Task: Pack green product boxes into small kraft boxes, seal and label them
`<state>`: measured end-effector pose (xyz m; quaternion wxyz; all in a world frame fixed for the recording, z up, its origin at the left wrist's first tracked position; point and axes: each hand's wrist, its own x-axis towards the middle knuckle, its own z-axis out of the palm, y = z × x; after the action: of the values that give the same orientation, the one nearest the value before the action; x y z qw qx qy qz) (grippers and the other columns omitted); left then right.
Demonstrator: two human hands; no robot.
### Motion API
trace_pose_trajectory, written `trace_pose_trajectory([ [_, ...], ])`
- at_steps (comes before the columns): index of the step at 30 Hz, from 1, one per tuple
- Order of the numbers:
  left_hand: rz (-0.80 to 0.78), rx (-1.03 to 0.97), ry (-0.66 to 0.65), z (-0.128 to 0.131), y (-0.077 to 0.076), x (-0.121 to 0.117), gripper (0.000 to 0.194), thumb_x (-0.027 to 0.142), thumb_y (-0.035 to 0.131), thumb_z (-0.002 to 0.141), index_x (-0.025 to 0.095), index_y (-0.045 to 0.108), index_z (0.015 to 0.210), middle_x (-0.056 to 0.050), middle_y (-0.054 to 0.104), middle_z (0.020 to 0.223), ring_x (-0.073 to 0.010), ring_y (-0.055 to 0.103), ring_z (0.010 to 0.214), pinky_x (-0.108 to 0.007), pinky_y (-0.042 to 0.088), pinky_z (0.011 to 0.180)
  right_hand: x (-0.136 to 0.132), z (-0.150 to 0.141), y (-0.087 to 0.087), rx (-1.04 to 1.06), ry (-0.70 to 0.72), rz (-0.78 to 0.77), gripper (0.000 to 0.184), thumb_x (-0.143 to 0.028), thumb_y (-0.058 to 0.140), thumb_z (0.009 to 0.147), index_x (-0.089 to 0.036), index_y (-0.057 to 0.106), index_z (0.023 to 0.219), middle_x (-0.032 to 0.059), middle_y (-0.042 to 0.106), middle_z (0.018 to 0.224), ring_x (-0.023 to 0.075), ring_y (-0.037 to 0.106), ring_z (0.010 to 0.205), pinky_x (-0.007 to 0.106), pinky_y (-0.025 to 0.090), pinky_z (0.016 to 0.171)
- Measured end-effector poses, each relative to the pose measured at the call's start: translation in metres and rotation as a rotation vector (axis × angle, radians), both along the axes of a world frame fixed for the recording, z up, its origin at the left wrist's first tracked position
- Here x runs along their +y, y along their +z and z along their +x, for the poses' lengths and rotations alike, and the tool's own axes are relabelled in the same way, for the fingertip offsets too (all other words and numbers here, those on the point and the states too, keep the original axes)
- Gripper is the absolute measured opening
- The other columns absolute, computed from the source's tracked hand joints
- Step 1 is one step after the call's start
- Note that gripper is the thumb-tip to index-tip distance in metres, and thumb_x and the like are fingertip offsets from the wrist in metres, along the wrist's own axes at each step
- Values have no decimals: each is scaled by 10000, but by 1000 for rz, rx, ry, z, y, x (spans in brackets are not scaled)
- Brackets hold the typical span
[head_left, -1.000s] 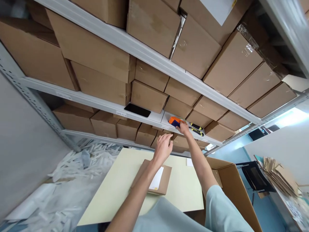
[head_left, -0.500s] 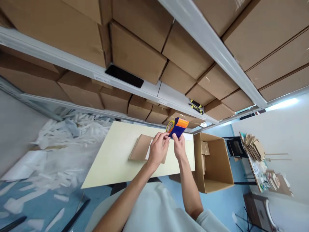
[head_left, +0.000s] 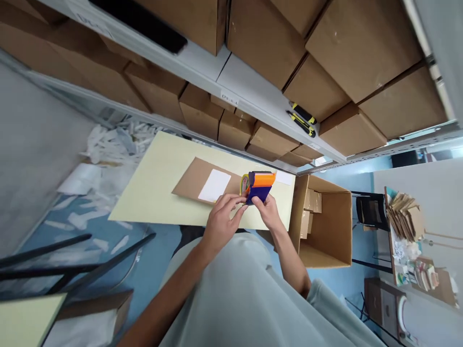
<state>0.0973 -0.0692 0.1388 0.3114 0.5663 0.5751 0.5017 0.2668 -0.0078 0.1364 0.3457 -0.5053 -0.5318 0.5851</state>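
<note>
A blue and orange tape dispenser (head_left: 259,189) with a yellow-edged tape roll (head_left: 245,184) on its left side is gripped by my right hand (head_left: 266,212), thumb across its blue body. From the left, my left hand (head_left: 224,214) has its fingers bent and its fingertips against the dispenser's lower edge by the roll; whether they pinch the tape end is too small to see. Just beyond my left hand, a flat brown cardboard box (head_left: 190,179) with a white label (head_left: 214,185) lies on the pale yellow table (head_left: 144,188).
A large open carton (head_left: 325,231) with small boxes inside stands right of the table. Above, a metal shelf (head_left: 249,86) holds brown boxes, a black phone (head_left: 144,24) and two yellow-black utility knives (head_left: 303,118). White scraps (head_left: 108,149) pile up at left.
My right hand has taken the tape dispenser off the shelf and brought it down over the table. My left hand has come to it. The view has tilted downward.
</note>
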Motion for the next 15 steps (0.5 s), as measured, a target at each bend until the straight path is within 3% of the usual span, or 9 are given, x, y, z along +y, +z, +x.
trace_pose_trajectory([
  [4,-82,-5,139,28,17,-5,236,392,660,1082,256,768,1241,-65,774,1166,-232,727,1021,-382,641,905,-5,48,-3,-89,128,82,621,-802,780,940,-229,778,1178,81,831,1093,269,766,1005,404,636,958],
  [7,-124,-3,244,36,36,-1,302,436,626,1092,266,758,1304,-79,758,1267,-250,731,1129,-404,647,982,-8,75,0,-180,265,179,533,-722,739,1020,-244,765,1255,102,809,1157,289,745,1067,439,631,1001],
  [10,-137,2,226,36,51,5,322,459,621,1087,270,763,1304,-84,745,1291,-251,726,1163,-398,656,986,-6,94,3,-248,408,317,439,-645,721,1067,-257,754,1270,123,789,1224,314,729,1167,480,608,1082],
  [15,-132,9,84,27,64,1,312,547,728,1020,304,828,1189,-71,774,1143,-243,723,981,-400,661,898,0,109,2,-308,558,521,338,-553,701,1106,-260,726,1273,127,789,1205,320,726,1182,522,577,1130],
])
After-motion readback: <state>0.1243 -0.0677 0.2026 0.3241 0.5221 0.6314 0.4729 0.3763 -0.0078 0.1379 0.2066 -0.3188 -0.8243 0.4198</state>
